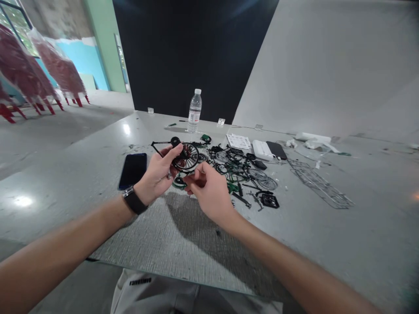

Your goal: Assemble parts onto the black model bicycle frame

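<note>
Head view, nearest first: two bare forearms reach out over a grey table (183, 244), the left wrist wearing a dark watch (134, 199). Left hand (159, 174) is closed around a black model bicycle assembly (183, 156), thumb and fingers gripping it at the spoked wheel, holding it raised just above the tabletop. Right hand (209, 189) sits just beside it, fingers curled and pinched together near the wheel's lower edge; what they pinch is too small to tell. Dark phone (133, 170) lies flat, left of the left hand. Loose black and green parts (244, 174) lie scattered beyond the right hand. Further right, a wire-like parts frame (319, 183). Beyond these, a printed sheet (238, 141), a white box (262, 149). Farthest, an upright water bottle (194, 111).
</note>
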`<state>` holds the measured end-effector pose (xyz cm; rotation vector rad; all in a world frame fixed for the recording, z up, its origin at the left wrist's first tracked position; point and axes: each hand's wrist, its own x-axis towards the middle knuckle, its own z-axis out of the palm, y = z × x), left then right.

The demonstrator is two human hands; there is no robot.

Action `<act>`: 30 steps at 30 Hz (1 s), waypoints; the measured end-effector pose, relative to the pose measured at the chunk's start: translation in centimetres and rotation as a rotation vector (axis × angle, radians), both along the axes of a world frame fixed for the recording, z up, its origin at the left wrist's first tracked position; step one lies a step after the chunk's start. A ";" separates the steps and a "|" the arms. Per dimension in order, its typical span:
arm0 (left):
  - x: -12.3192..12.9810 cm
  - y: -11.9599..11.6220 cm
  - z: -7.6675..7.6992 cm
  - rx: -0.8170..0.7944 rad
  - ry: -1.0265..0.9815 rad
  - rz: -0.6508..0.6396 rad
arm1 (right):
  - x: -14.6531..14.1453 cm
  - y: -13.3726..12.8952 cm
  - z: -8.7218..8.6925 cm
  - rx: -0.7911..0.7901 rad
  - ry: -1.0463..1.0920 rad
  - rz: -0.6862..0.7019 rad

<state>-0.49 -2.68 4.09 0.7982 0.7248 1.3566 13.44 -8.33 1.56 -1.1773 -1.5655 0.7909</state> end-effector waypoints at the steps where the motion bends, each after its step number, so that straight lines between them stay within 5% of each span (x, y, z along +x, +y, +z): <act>1: 0.0 0.0 0.0 -0.003 -0.002 -0.006 | 0.1 0.1 -0.2 -0.012 0.002 0.009; 16: 0.2 0.1 -1.3 -0.051 -0.017 -0.055 | 2.7 1.6 0.7 0.114 -0.232 -0.146; 24: 0.0 0.2 -1.5 -0.100 0.045 -0.003 | 7.9 3.8 2.5 0.251 -0.902 0.075; 30: -0.1 0.3 -1.3 -0.111 0.077 0.064 | 9.2 4.7 1.9 0.132 -0.996 0.171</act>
